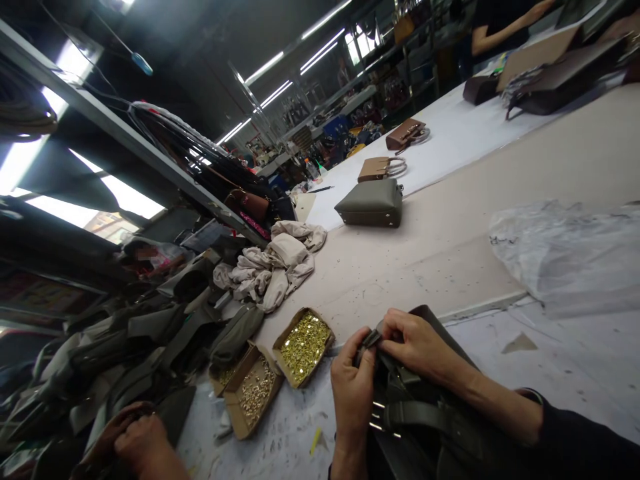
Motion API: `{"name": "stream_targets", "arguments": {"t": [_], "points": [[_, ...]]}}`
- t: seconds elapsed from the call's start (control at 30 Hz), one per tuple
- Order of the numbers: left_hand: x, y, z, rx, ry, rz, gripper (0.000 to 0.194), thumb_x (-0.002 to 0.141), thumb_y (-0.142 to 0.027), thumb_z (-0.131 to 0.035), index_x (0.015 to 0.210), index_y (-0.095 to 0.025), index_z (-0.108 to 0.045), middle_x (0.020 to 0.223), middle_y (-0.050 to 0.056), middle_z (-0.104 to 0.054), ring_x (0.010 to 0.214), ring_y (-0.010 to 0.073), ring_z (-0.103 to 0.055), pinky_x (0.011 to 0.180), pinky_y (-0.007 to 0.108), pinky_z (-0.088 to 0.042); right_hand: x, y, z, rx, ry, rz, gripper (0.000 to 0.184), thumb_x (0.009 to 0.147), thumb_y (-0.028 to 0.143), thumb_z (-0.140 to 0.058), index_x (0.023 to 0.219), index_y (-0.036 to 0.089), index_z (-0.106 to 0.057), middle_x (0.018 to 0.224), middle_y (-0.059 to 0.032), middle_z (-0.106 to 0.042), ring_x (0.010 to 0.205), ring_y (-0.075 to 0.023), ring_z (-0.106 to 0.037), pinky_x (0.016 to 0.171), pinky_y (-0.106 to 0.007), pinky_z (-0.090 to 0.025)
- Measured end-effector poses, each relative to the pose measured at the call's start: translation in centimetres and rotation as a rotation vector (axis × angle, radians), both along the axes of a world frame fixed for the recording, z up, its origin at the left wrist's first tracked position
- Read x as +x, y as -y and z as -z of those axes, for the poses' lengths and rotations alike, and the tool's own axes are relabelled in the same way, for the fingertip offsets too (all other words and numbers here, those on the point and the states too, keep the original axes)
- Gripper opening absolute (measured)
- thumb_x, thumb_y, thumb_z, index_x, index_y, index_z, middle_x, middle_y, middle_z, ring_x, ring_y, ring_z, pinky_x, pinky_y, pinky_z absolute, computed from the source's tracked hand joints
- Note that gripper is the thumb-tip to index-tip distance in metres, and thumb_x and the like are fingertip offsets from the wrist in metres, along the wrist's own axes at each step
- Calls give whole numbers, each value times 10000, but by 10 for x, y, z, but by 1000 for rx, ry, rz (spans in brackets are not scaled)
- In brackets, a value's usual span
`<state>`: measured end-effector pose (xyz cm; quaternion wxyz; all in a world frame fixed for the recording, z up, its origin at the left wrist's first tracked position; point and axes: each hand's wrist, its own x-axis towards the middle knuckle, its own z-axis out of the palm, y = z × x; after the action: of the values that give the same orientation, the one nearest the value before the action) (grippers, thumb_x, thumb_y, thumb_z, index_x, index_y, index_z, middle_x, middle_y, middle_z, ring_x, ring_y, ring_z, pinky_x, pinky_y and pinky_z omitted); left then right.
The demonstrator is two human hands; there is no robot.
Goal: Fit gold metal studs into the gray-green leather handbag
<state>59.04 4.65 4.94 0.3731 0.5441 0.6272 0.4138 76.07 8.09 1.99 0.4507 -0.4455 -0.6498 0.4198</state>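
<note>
Workshop interior, dim: ceiling [193,40], dark; strip lights [327,19], white, lit, in receding rows; far window [367,41], bright; left window [123,193], larger, glaring; beam [100,115], grey, slanting across upper left; bench [450,233], long, topped in beige and white, speckled; racks [415,53], loaded, along far side, details blurred

I am seeing ceiling tubes [326,19] glowing above a dim hall, while a bright opening [131,195] on the left is glaring white. My left hand [354,383] and right hand [417,343] are catching soft light; the dark bag [425,427] is sinking into shadow. Gold pieces [305,347] are glinting. The left edge is blurring and stretching.
</note>
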Motion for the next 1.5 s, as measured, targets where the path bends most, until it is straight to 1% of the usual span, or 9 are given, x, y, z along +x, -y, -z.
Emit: {"name": "stream_targets", "arguments": {"t": [0.3,0.47,0.6,0.73,0.87,1.0,1.17,1.37,1.5], "points": [[1,1,-4,-159,125,-43,520,728,-324,-786,1216,-146,-761,1192,129,-768,1115,305,-730,1030,406,-583,0,8,-1,117,-90,-33,221,799,-10,-566,754,199,-513,788,23,-514,725,-165,-516,651,-274,-355],[0,1,-6,-148,58,-30,536,758,-331,-788,1262,-154,-744,1218,138,-756,1132,312,-721,1080,449,-549,0,8,-1,121,-121,-54,201,817,0,-552,789,198,-528,828,9,-525,760,-171,-527,680,-276,-371],[3,1,-10,-104,4,-37,467,774,-354,-783,1205,-174,-765,1186,111,-767,1110,291,-725,1028,406,-577,1,8,-5,133,-114,-92,167,860,34,-521,826,196,-532,876,-10,-526,817,-182,-546,730,-288,-395],[4,3,-9,-69,-31,-58,431,782,-330,-742,1186,-182,-770,1181,101,-766,1112,286,-719,1034,415,-570,8,10,-15,183,61,-81,139,948,103,-513,879,192,-595,918,-29,-562,834,-197,-576,760,-318,-405],[0,5,-4,-26,-77,-121,448,773,-300,-710,1204,-193,-768,1217,99,-755,1160,289,-702,1107,447,-523,21,9,-27,253,379,-53,214,916,296,-763,759,196,-657,839,-34,-639,833,-240,-584,777,-368,-389],[-1,3,-6,-24,-84,-150,444,743,-342,-746,1155,-180,-790,1192,105,-765,1156,297,-704,1083,439,-541,30,6,-34,248,365,-248,189,859,318,-870,739,238,-748,782,-4,-709,848,-240,-600,789,-370,-404],[-2,0,-8,-68,-18,-148,506,714,-398,-786,1156,-151,-784,1165,128,-771,1116,304,-716,1039,430,-563,27,7,-32,288,452,-258,202,854,376,-893,773,233,-776,764,-24,-723,879,-270,-593,802,-394,-395],[-9,1,-5,-83,-21,-146,544,719,-411,-794,1194,-147,-766,1188,140,-760,1137,315,-703,1091,464,-522,16,9,-19,294,505,-234,142,803,186,-849,774,203,-711,831,-22,-709,878,-255,-601,769,-370,-356],[-10,4,-6,-63,-81,-157,525,753,-403,-777,1215,-155,-756,1205,124,-756,1164,300,-696,1097,441,-528,15,10,-20,259,496,-166,167,765,143,-806,721,195,-654,781,-21,-663,844,-245,-583,752,-365,-336]]}}
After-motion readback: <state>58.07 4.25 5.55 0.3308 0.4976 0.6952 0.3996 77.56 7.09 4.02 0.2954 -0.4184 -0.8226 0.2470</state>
